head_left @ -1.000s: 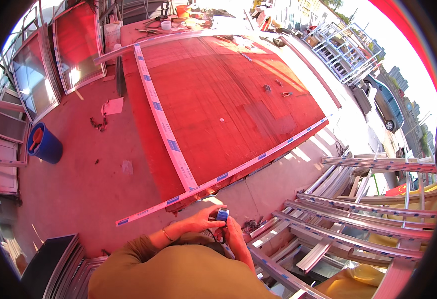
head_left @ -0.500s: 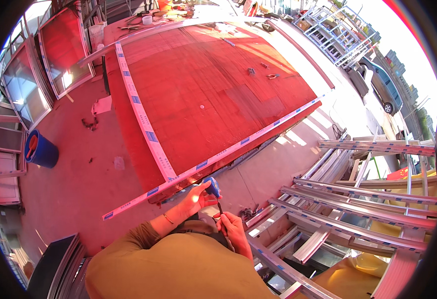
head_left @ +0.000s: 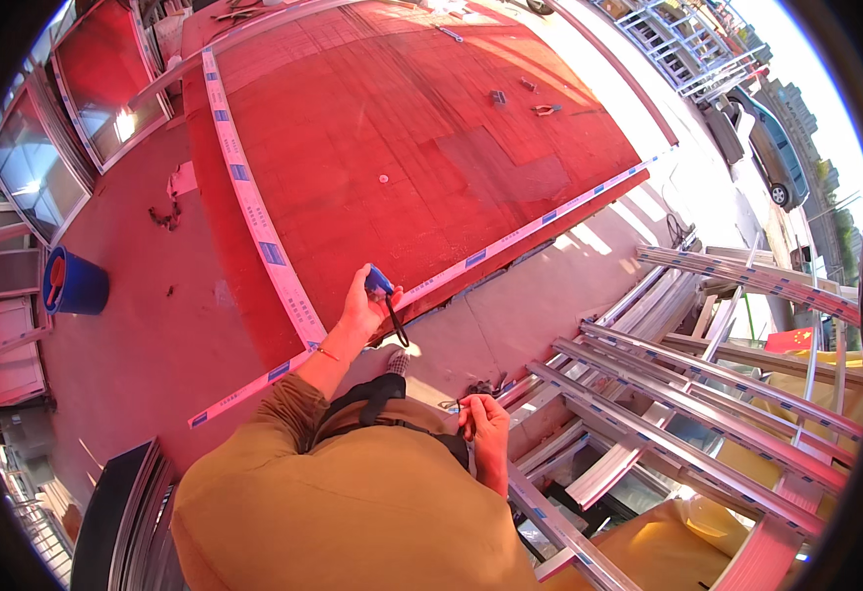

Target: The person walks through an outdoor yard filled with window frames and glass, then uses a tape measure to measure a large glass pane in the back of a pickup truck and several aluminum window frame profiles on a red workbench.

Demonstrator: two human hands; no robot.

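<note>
My left hand (head_left: 358, 313) is wrapped round a blue tape measure (head_left: 378, 283), held up over the near edge of the red-covered table (head_left: 352, 217). A black wrist strap (head_left: 398, 328) dangles from the tape measure. Lower and to the right, close to my waist, my right hand (head_left: 488, 424) is closed with its fingertips pinched on something small and dark that I cannot make out. Along the table's near edge lies a long film-wrapped profile (head_left: 510, 241). A second wrapped profile (head_left: 246, 193) runs away from me on the table's left side, meeting the first near my left wrist.
Pliers (head_left: 546, 109) and small dark parts (head_left: 498, 98) lie on the table's far right. A rack of stacked metal profiles (head_left: 668, 374) stands close on my right. On the left floor is a blue bucket (head_left: 82, 284); framed panels (head_left: 106, 84) lean behind it.
My left hand has moved up and forward with the tape measure. My right hand has let go of the strap, which now hangs loose, and has shifted right and down toward my waist.
</note>
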